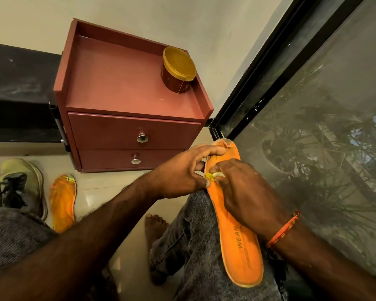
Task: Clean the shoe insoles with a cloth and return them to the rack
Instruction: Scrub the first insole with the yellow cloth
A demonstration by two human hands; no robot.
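Home interior, tiled floor [100, 192], drawer cabinet [126, 118], sneakers [17, 185], window screen [313, 127]

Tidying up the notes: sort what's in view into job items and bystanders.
Job: insole on the lap, yellow cloth, left hand, right hand, second insole on the floor.
Bystanders: yellow-lidded tub, red drawer cabinet, shoes.

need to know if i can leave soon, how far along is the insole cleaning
Done: nothing clearly; whether the second orange foam insole on the floor beside the pale green shoes is clean is hard to tell. In hand: the left hand steadies the long orange foam insole on the lap while the right hand rubs it with a small yellowish cloth. Left: finishing, then racking both.
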